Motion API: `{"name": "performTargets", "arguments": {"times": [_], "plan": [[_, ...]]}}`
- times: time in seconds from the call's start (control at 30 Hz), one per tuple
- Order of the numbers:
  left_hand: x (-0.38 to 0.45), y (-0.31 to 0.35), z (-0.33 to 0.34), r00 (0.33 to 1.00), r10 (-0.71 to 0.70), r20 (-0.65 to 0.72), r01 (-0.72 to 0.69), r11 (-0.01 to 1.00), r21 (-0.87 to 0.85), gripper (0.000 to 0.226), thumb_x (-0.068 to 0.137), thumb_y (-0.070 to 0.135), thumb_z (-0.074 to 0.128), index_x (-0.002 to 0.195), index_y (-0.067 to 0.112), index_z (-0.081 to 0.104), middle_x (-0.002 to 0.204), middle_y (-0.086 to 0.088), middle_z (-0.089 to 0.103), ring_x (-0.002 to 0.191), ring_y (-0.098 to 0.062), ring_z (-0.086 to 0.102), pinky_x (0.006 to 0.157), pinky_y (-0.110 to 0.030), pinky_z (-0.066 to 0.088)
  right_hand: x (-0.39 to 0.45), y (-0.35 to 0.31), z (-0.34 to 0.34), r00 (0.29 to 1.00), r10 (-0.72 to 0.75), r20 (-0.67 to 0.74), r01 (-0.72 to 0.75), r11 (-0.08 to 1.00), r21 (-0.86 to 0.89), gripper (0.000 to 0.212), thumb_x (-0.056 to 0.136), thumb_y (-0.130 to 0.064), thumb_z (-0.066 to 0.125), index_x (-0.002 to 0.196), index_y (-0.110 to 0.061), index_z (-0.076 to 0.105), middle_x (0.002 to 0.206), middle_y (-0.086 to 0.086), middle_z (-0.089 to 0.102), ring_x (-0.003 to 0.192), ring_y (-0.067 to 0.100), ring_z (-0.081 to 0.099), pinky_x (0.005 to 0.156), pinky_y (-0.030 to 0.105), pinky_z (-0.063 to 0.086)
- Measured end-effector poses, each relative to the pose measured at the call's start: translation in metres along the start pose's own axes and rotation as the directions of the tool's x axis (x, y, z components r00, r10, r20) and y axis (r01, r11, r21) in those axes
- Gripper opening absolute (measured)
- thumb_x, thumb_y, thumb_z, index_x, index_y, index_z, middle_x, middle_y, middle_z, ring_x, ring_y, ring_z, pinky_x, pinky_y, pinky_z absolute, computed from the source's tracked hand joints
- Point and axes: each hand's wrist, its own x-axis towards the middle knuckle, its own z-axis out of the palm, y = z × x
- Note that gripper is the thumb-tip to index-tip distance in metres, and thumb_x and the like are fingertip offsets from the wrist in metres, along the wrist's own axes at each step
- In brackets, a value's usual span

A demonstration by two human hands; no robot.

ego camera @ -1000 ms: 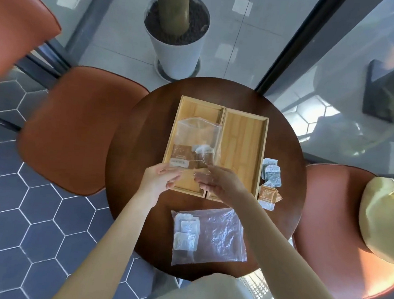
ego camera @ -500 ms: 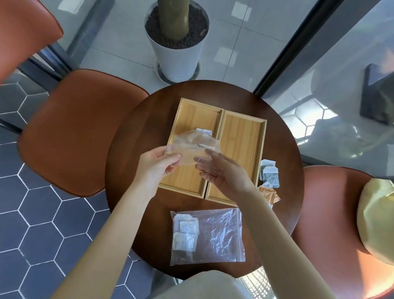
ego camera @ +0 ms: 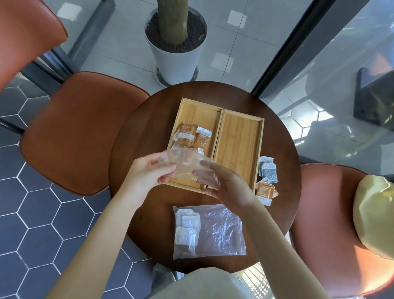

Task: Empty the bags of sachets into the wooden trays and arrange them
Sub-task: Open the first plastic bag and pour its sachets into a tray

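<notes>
I have the clear bag (ego camera: 185, 163) pinched between both hands above the near end of the left tray (ego camera: 195, 115). My left hand (ego camera: 149, 175) has its grip closed on the bag's left edge, thumb against fingers. My right hand (ego camera: 221, 186) lies under and against the bag's right side with the fingers mostly straight, so I cannot tell whether that grip is truly clamped or just supporting the film. I hold it over the tray so that anything left inside drops in; the bag looks nearly empty to me, though the plastic blurs what is behind it.

The brown sachets (ego camera: 192, 137) lie in a loose heap in the middle of the left tray, tilted at differing angles, not yet lined up. The tray's long axis runs away from me, as does that of the right tray (ego camera: 239, 141) touching it, which is bare. A second bag (ego camera: 210, 231) with white sachets lies flat on the table (ego camera: 145, 125) near me, and loose sachets (ego camera: 267, 179) sit just right of the trays
</notes>
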Motion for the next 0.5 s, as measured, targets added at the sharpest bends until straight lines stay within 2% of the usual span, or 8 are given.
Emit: {"name": "performTargets", "arguments": {"times": [0.1,0.17,0.27,0.33,0.4,0.5], "plan": [[-0.010,-0.012,-0.007,0.992,-0.111,0.055,0.111,0.994,-0.007,0.043,0.081,0.009,0.066,0.123,0.015,0.056,0.097,-0.010,0.067,0.082,-0.016,0.064,0.078,-0.026,0.050,-0.005,0.012,-0.003,0.997,0.050,-0.052,-0.049,0.999,0.012,0.035,0.095,-0.033,0.040,0.103,-0.010,0.065,0.086,0.004,0.074,0.079,0.015,0.067,0.068,0.028,0.046],[-0.017,-0.022,-0.014,0.982,-0.168,0.087,0.172,0.984,-0.039,0.046,0.081,0.004,0.064,0.125,0.016,0.054,0.095,-0.008,0.069,0.075,-0.013,0.064,0.074,-0.026,0.050,-0.007,0.021,-0.004,0.986,0.088,-0.144,-0.089,0.996,0.001,0.035,0.094,-0.033,0.043,0.088,-0.008,0.067,0.077,0.007,0.070,0.068,0.017,0.066,0.060,0.026,0.049],[-0.028,-0.038,-0.027,0.970,-0.181,0.162,0.188,0.982,-0.031,0.048,0.082,0.001,0.062,0.125,0.021,0.053,0.100,-0.008,0.072,0.068,-0.009,0.063,0.071,-0.025,0.049,-0.009,0.039,-0.007,0.959,0.138,-0.247,-0.143,0.990,-0.003,0.032,0.093,-0.033,0.046,0.082,-0.008,0.063,0.063,0.004,0.061,0.051,0.015,0.056,0.047,0.023,0.048],[-0.031,-0.047,-0.031,0.962,-0.167,0.216,0.157,0.985,0.066,0.052,0.082,0.001,0.062,0.126,0.027,0.050,0.104,-0.008,0.072,0.068,-0.008,0.064,0.071,-0.024,0.049,-0.008,0.047,-0.009,0.957,0.159,-0.244,-0.146,0.987,0.070,0.027,0.092,-0.031,0.049,0.084,-0.009,0.063,0.059,0.002,0.061,0.050,0.014,0.054,0.049,0.023,0.048],[-0.033,-0.055,-0.031,0.956,-0.174,0.238,0.142,0.979,0.144,0.060,0.081,-0.004,0.063,0.128,0.029,0.046,0.103,-0.008,0.071,0.067,-0.008,0.067,0.067,-0.020,0.052,-0.007,0.051,-0.010,0.964,0.131,-0.231,-0.108,0.988,0.110,0.020,0.091,-0.023,0.052,0.092,-0.006,0.063,0.070,0.006,0.066,0.056,0.015,0.058,0.054,0.025,0.049],[-0.039,-0.071,-0.034,0.957,-0.185,0.222,0.132,0.963,0.235,0.065,0.079,-0.009,0.063,0.130,0.026,0.045,0.101,-0.006,0.071,0.064,-0.008,0.067,0.062,-0.017,0.053,-0.010,0.054,-0.007,0.955,0.046,-0.293,-0.034,0.998,0.045,0.009,0.086,-0.002,0.057,0.091,-0.008,0.062,0.075,0.007,0.066,0.061,0.014,0.060,0.056,0.024,0.051]]}}
